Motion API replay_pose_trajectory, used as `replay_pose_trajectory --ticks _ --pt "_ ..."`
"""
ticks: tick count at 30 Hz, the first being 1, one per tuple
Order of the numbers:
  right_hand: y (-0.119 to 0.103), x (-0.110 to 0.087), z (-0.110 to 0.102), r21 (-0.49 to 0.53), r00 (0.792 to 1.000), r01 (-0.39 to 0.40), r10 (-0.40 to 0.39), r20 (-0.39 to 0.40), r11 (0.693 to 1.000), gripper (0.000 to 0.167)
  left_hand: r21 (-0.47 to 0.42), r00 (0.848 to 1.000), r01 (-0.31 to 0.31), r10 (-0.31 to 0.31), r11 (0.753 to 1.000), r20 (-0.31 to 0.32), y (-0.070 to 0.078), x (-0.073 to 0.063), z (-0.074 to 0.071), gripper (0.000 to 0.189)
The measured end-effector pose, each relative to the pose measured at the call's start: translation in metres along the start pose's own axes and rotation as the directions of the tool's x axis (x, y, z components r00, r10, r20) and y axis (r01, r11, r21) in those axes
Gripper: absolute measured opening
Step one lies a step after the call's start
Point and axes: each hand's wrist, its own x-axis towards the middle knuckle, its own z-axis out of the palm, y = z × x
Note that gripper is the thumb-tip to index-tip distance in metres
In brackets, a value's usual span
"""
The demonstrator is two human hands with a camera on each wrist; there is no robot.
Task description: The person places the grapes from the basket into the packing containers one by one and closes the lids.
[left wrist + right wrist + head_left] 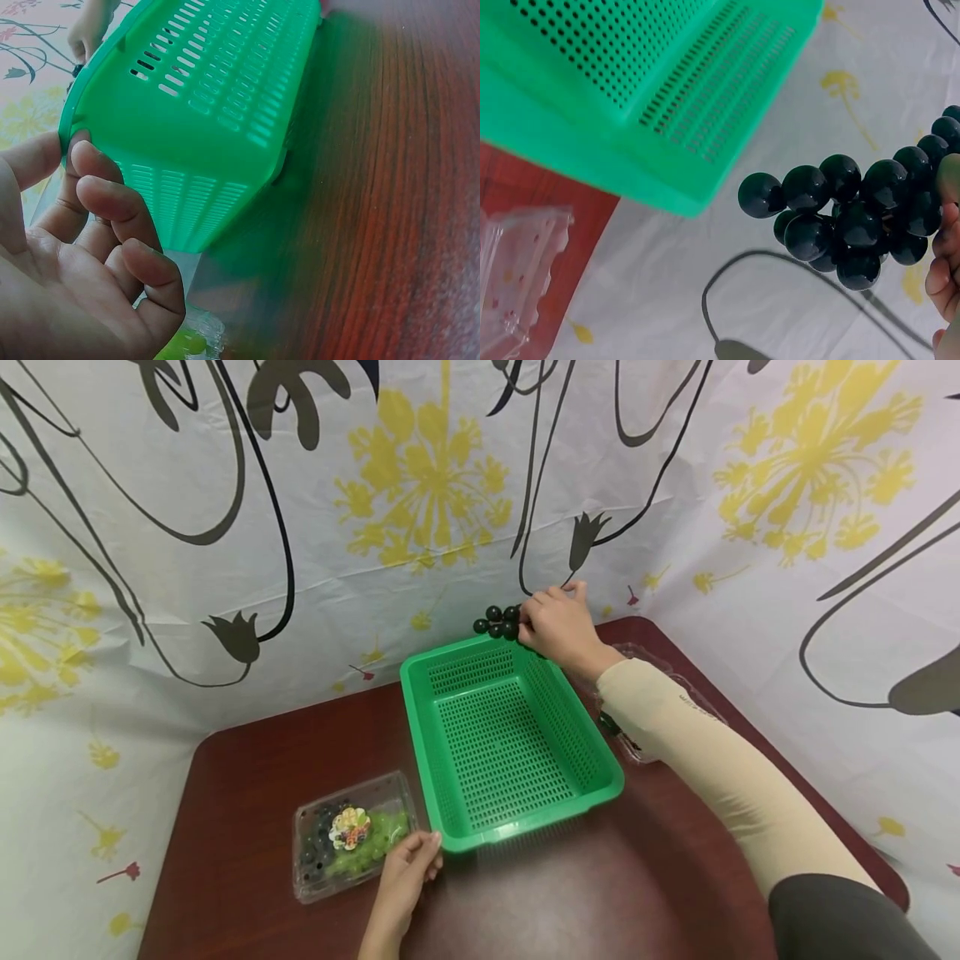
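A green perforated plastic basket point(420, 760) stands on the table, its inside bare. My left hand point(407, 878) pinches the rim at the basket's near left corner between thumb and forefinger; in the left wrist view the other fingers point(154, 274) are loosely curled. Above the basket's far edge, my right hand point(558, 625) holds a bunch of dark, shiny grapes point(859, 221) that hangs clear of the rim. Left of the basket lies a closed clear plastic box point(300, 852) with dark and green grapes and a round fruit sticker.
Behind my right forearm, an open clear plastic container point(647, 752) lies on the dark red-brown table point(255, 777), partly hidden by the sleeve. A white cloth point(315, 635) with yellow and grey plant prints encloses the table's back and sides.
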Motion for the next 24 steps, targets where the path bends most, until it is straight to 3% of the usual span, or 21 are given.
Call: replay_pose_trajectory --ticks 7,17,24 --pt "0.023 -0.012 -0.014 0.028 0.995 -0.069 0.071 -0.065 0.997 0.014 -0.007 1.0 0.008 -0.008 1.0 0.002 -0.001 0.002 0.0 0.031" --pt "0.051 -0.033 -0.026 0.004 0.986 -0.149 0.149 -0.077 0.989 0.013 -0.015 1.0 0.012 -0.012 1.0 0.004 0.0 0.002 0.001 0.027" --pt "0.064 -0.047 -0.028 -0.006 0.979 -0.202 0.202 -0.04 0.979 0.011 -0.012 1.0 0.018 -0.018 1.0 -0.006 0.001 0.0 0.001 0.03"
